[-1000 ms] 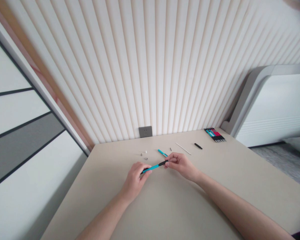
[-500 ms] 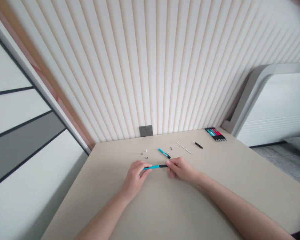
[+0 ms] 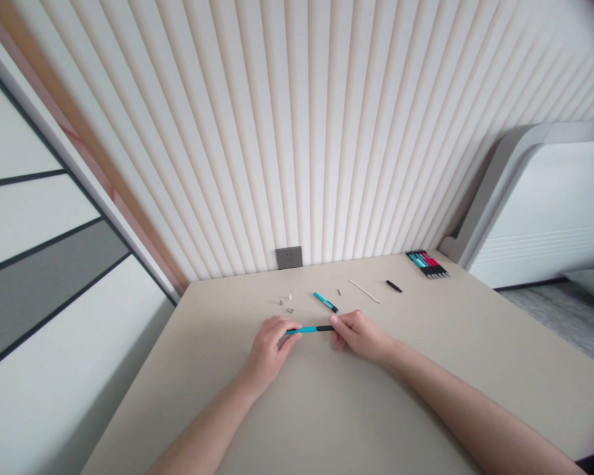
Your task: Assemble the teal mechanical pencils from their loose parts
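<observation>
A ballpoint pen (image 3: 307, 329) with a teal barrel and a black grip lies level between my two hands, just above or on the table. My left hand (image 3: 271, 340) pinches its teal end. The black end is held between the thumb and fingers of my right hand (image 3: 354, 330), which hide the tip. Just beyond the pen lies a separate teal barrel (image 3: 321, 298) with a black clip end. Past it are a small spring-like piece (image 3: 339, 291), a thin white refill (image 3: 363, 291) and a black grip (image 3: 394, 286).
Several tiny parts, among them a small metal ring (image 3: 290, 310), lie beyond my left hand. At the table's (image 3: 317, 409) far right corner is a row of teal and red pens (image 3: 427, 264). A ribbed wall with a dark socket (image 3: 289, 257) borders the back edge.
Both hands keep their hold on the pen, with hardly any shift. The view has tilted very slightly; the loose parts lie as before.
</observation>
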`<state>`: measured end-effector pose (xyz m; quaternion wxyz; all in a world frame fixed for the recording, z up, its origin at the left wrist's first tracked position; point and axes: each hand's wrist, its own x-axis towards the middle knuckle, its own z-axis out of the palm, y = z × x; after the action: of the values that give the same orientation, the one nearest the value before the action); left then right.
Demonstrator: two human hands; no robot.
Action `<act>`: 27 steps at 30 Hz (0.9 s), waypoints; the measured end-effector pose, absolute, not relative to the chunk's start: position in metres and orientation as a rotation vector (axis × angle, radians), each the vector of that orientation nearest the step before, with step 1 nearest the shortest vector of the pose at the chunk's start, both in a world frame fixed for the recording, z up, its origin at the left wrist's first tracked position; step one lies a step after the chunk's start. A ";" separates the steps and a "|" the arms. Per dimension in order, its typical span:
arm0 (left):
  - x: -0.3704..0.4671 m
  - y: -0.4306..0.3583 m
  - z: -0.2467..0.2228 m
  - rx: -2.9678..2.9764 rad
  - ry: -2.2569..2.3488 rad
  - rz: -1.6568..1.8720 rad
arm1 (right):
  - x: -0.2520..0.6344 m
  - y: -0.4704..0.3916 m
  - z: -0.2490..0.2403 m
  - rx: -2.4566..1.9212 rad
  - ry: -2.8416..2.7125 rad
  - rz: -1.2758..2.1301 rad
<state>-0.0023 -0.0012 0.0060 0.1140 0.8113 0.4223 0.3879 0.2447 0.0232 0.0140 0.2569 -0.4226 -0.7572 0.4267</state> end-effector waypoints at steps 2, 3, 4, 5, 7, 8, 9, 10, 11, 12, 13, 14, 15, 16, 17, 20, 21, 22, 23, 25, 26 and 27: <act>-0.002 -0.001 0.007 2.348 1.261 1.152 | 0.247 0.025 0.014 -1.128 -2.066 1.076; -0.002 -0.001 0.007 2.332 1.269 1.159 | 0.247 0.026 0.015 -1.101 -2.072 1.016; -0.002 -0.001 0.007 2.319 1.274 1.165 | 0.248 0.027 0.016 -1.066 -2.071 0.966; -0.001 -0.001 0.007 2.311 1.276 1.166 | 0.249 0.027 0.018 -1.032 -2.068 0.934; -0.001 -0.001 0.007 2.311 1.273 1.156 | 0.248 0.027 0.020 -1.008 -2.061 0.905; -0.001 -0.001 0.006 2.317 1.272 1.150 | 0.248 0.027 0.020 -1.027 -2.063 0.896; -0.001 -0.002 0.006 2.325 1.271 1.143 | 0.247 0.026 0.020 -1.057 -2.070 0.885; -0.002 -0.002 0.005 2.335 1.267 1.136 | 0.247 0.025 0.019 -1.087 -2.085 0.883; -0.002 -0.002 0.005 2.348 1.260 1.133 | 0.246 0.025 0.019 -1.112 -2.103 0.896; -0.002 -0.003 0.005 2.362 1.251 1.130 | 0.246 0.024 0.018 -1.128 -2.119 0.926; -0.002 -0.003 0.004 2.376 1.243 1.129 | 0.246 0.024 0.017 -1.140 -2.128 0.956; -0.002 -0.003 0.004 2.386 1.238 1.130 | 0.246 0.024 0.016 -1.147 -2.126 0.978; -0.002 -0.003 0.004 2.390 1.240 1.134 | 0.247 0.025 0.016 -1.143 -2.113 0.984; -0.002 -0.003 0.004 2.388 1.248 1.140 | 0.247 0.025 0.017 -1.129 -2.095 0.970; -0.002 -0.003 0.004 2.380 1.260 1.146 | 0.248 0.026 0.018 -1.104 -2.079 0.940; -0.002 -0.002 0.004 2.359 1.284 1.152 | 0.249 0.027 0.022 -1.009 -2.070 0.863; -0.002 -0.003 0.004 2.357 1.283 1.150 | 0.249 0.027 0.022 -1.003 -2.075 0.842; -0.002 -0.003 0.005 2.359 1.280 1.145 | 0.248 0.026 0.023 -1.010 -2.087 0.819; -0.002 -0.003 0.005 2.362 1.276 1.141 | 0.248 0.026 0.022 -1.022 -2.104 0.795; -0.002 -0.003 0.005 2.375 1.264 1.128 | 0.247 0.025 0.021 -1.042 -2.148 0.774; -0.002 -0.003 0.004 2.383 1.258 1.124 | 0.246 0.024 0.020 -1.051 -2.166 0.781; -0.002 -0.003 0.004 2.391 1.251 1.120 | 0.246 0.024 0.019 -1.059 -2.176 0.795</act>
<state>-0.0018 -0.0034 0.0043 0.1097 0.8133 0.4257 0.3811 0.2463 0.0243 0.0194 0.2927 -0.3974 -0.8169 0.2985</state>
